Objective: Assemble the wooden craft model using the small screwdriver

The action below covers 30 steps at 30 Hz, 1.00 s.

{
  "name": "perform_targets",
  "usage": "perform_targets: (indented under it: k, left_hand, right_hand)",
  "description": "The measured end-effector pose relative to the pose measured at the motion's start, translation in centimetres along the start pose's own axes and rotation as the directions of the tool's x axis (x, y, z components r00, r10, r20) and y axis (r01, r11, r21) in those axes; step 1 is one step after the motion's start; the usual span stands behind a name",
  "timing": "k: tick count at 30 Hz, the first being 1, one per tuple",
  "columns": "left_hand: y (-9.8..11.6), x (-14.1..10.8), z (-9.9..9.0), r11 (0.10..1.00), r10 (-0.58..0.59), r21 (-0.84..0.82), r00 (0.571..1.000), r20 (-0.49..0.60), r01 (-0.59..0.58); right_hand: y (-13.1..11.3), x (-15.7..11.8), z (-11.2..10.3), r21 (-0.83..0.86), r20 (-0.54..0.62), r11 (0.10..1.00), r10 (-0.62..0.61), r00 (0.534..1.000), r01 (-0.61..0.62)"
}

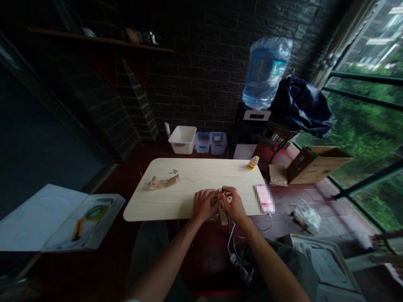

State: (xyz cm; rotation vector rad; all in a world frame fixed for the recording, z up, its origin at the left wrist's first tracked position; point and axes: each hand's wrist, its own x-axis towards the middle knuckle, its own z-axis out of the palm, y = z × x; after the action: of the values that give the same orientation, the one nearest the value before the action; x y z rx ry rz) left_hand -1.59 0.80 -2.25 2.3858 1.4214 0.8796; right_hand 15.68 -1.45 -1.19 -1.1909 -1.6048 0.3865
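Both hands meet at the near edge of the light wooden table (192,168), right of its middle. My left hand (205,204) is closed around a wooden piece (223,216), whose pale strip sticks out below the fingers over the edge. My right hand (234,207) pinches a small yellow-and-black object (223,189) just above the wood; its exact kind is too small to tell. A pale wooden bit with a dark hole (229,199) shows by the right fingers. The fingers hide much of what they hold.
On the table's left lie a wooden assembly (163,182) and small metal pieces (173,171). A yellow-based clear container (252,162) stands at the back right corner, a blurred pink item (265,198) at the right edge. An open white box (103,222) is left, a cardboard box (315,165) right.
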Motion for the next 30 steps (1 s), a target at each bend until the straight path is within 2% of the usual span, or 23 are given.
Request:
perform_targets:
  k: [12, 20, 24, 30]
  left_hand:
    - [0.3, -0.1, -0.2, 1.0, -0.001, -0.001, 1.0, 0.001, 0.001]
    - [0.0, 0.1, -0.1, 1.0, 0.011, -0.007, 1.0, -0.005, -0.011]
    - [0.0, 0.1, 0.1, 1.0, 0.008, 0.004, 1.0, -0.006, -0.008]
    - [0.1, 0.0, 0.2, 1.0, 0.016, 0.015, 1.0, -0.008, -0.015]
  right_hand:
    - [-1.8, 0.9, -1.5, 0.024, -0.01, 1.0, 0.01, 1.0, -0.009]
    - [-0.8, 0.6, -0.6, 0.0, -0.006, 0.995, 0.098, 0.995, -0.098]
    - [-0.8, 0.7, -1.0, 0.008, -0.01, 0.995, 0.104, 0.994, -0.104]
    - [-1.3, 0.6, -1.7, 0.06, 0.057, 0.995, 0.082, 0.995, -0.085]
